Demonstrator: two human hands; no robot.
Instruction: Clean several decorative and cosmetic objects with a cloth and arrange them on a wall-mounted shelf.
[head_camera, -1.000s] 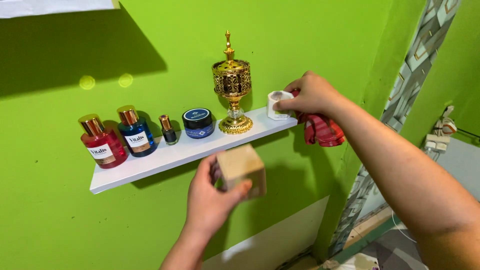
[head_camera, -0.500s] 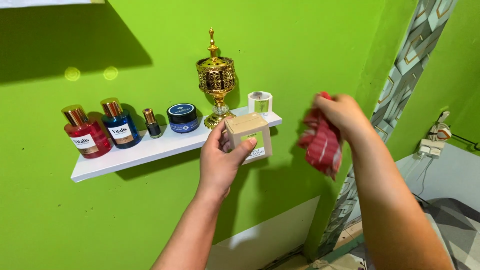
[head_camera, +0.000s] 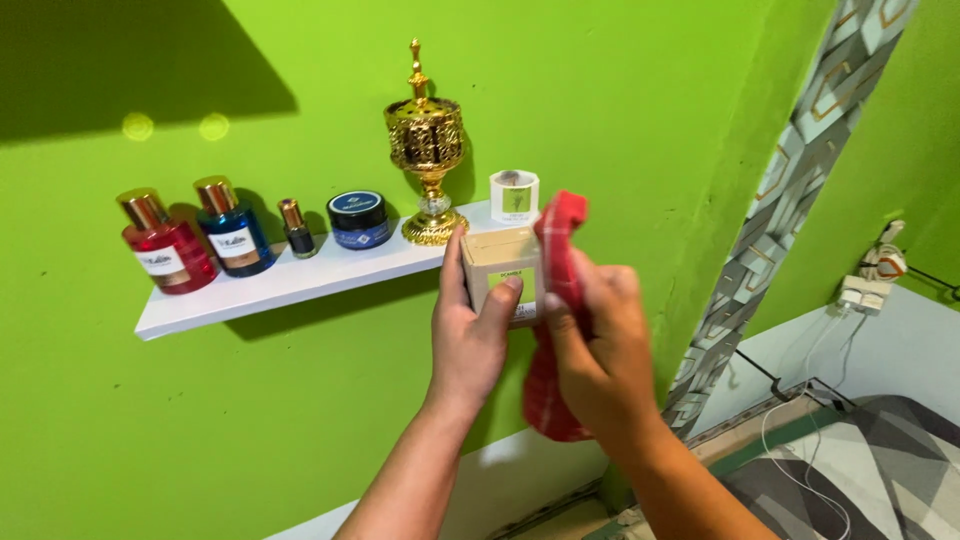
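Holding a small tan box (head_camera: 503, 272) in our left hand (head_camera: 475, 335), just below the white shelf (head_camera: 250, 293), we press a red cloth (head_camera: 558, 300), clutched in our right hand (head_camera: 598, 350), against its side. Wiping looks underway; 6 items stand on the shelf.

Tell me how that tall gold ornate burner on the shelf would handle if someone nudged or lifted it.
The gold burner is probably apt to tip: it looks tall, with a wide cup on a thin stem above a small round foot. It looks like stiff metal, so likely heavy for its size. Its spired lid may be loose; that cannot be told. It stands near the white shelf front edge, so a push seems risky.
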